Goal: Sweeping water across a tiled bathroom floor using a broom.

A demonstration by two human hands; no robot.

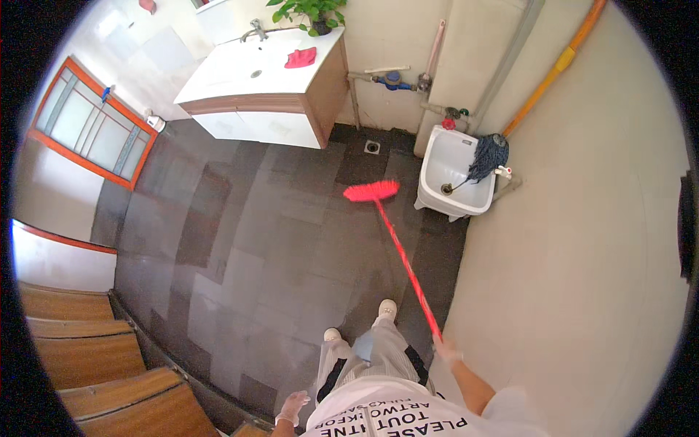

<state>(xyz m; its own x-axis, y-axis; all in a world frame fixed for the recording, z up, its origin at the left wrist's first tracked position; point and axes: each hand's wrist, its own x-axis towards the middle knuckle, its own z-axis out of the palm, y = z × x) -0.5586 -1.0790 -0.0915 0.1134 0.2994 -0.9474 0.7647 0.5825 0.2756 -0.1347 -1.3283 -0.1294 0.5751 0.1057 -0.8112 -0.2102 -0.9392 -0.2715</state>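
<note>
Broom (397, 244): a red broom. Its bristle head rests on the dark tiled floor (240, 277) at centre frame, just left of the white mop basin (455, 171).

Broom long axis: the red handle runs as a diagonal from the bristle head at upper centre down to the lower right of the frame, where it ends at the person's right hand.

Right hand (445, 351): in a thin, pale glove, wrapped around the top end of the handle at lower right. It is the only hand on the broom.

Left hand (293, 408): also gloved, hanging at the lower centre-left edge, well apart from the handle. It holds nothing and the fingers look loosely curled; whether they are fully relaxed is hard to tell at this size.

Nearer hand: the right. The handle lies wholly to the right of the body.

Direction from hands: the bristle head lies ahead of the person and slightly toward frame left of the gripping hand, beyond the two white shoes (360, 322).

Mop (486, 156): a dark blue mop head lies in the basin at upper right, its orange pole leaning up the wall.

Sink cabinet (280, 109): at upper centre, with a white top, a red cloth (301, 57) on it and a green plant (309, 13) behind.

Floor drain (372, 146): between cabinet and basin, beyond the bristles.

Wooden stairs (95, 357): at lower left, well apart from the broom.
</note>
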